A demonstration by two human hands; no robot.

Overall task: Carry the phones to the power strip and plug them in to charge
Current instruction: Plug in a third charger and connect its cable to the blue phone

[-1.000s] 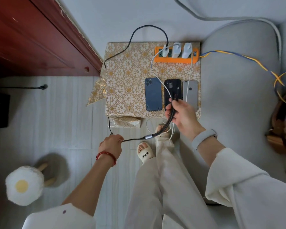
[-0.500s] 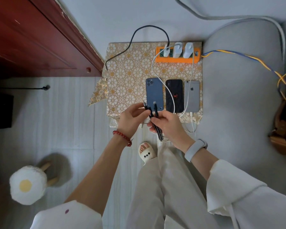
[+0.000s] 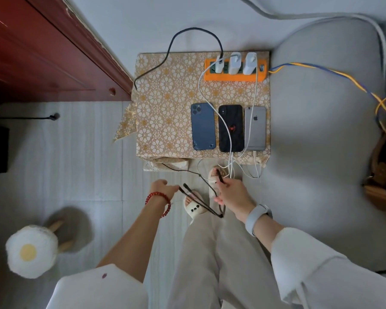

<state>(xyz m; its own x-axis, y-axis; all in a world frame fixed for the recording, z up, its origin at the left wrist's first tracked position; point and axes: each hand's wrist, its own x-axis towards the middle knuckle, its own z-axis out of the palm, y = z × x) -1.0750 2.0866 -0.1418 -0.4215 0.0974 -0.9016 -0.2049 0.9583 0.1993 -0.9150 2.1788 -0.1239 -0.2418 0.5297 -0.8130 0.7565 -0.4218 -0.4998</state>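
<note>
- Head view showed that both hands had dropped back from the near edge of the patterned table to hang lower, over the person's feet, with the black multi-head cable strung between them.
- Half a second earlier the hands had been close together just below the blue phone, sorting the plug ends; now they were apart, and the cable sagged in a loop.
- The right hand pinched one black plug end between thumb and forefinger, its other fingers loosely spread.
- The left hand reached toward two more plug ends; it was probably holding them at the fingertips, but blur made that grip hard to confirm.
- Ahead of the hands, the three phones lay side by side: the blue phone with no lead, the black phone and the silver phone each with a white lead at its near edge.
- Beyond them sat the orange power strip with three white chargers.
- By this reading, only the blue phone remained to be plugged in, and the right connector was being picked out.
</note>
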